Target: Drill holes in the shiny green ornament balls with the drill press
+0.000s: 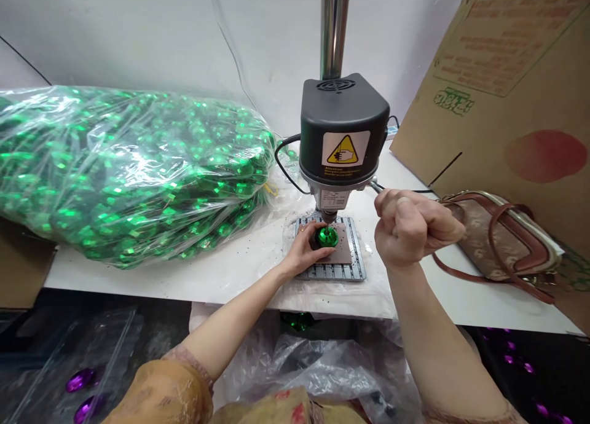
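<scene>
A black bench drill press (345, 110) stands upright in the middle of the table. Under its chuck (330, 215), a shiny green faceted gem (329, 237) rests on a brown board (343, 255) over the grooved metal base (358, 273). My left hand (304, 251) grips the gem from its left side, thumb in front and fingers behind. The drill bit meets the gem's top, though how deep it sits I cannot tell. To the right of the motor housing, my right hand (410, 227) is closed around the drill press lever (376, 185), whose end is hidden in the fist.
A clear plastic bag full of green gems (152, 178) fills the table's left side. At right are a handbag (502, 243) and a large cardboard box (511, 86). Crumpled plastic (322, 365) lies below the table edge. Purple gems (79, 380) show at lower left.
</scene>
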Available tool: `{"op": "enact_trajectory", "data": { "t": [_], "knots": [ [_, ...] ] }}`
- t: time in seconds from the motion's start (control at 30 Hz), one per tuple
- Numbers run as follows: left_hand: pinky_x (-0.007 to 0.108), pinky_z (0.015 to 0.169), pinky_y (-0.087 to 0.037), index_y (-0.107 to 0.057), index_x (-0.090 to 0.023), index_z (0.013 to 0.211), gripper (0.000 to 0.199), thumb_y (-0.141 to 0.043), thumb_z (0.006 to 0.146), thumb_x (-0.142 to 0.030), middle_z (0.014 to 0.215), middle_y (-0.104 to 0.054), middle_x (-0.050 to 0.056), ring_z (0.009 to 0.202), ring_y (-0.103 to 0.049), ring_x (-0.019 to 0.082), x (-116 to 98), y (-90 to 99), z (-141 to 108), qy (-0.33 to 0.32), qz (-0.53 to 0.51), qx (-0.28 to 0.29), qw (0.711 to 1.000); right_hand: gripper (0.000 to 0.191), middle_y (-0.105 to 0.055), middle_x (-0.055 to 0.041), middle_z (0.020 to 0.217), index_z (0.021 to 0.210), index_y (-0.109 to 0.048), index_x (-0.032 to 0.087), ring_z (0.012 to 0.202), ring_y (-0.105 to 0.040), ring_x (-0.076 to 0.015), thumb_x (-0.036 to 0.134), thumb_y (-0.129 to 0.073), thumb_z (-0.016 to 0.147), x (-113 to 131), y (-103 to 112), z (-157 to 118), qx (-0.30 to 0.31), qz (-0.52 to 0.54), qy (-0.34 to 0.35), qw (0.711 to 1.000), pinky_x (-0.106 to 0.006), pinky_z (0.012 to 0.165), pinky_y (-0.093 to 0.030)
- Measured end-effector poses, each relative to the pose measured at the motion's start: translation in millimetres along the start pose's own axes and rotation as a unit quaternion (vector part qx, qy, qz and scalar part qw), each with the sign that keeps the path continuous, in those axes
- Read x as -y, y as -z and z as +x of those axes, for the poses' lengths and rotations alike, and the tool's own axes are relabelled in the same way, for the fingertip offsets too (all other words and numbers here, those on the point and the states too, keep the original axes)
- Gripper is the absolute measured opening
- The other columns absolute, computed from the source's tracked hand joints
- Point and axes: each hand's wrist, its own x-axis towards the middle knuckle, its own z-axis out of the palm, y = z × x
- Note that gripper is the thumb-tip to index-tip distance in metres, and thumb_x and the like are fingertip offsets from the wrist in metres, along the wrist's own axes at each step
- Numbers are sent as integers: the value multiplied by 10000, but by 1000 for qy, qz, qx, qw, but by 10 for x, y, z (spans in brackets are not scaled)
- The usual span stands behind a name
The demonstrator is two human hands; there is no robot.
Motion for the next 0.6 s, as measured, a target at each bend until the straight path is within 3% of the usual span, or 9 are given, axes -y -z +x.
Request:
{"op": "enact_trajectory", "data": {
  "t": [0.2, 0.6],
  "knots": [
    [462, 1137, -370, -625, -244, 1224, 574, -858, 728, -414, 1299, -619, 90, 1266, -528, 322, -20, 12, -4, -3, 13, 7, 1000, 494, -231, 63, 469, 526, -207, 186, 401, -231, -38, 231, -607, 811, 16, 41, -48, 3, -36, -17, 999, -262, 435, -287],
    [453, 1104, -396, -636, -242, 1211, 563, -865, 723, -405, 1246, -639, 80, 1229, -541, 321, -59, 13, -6, 1, 12, 3, 1000, 441, -290, 73, 459, 541, -224, 179, 382, -255, -39, 155, -582, 798, -74, 112, -176, 31, -1, 49, 998, -276, 457, -336]
  ]
}}
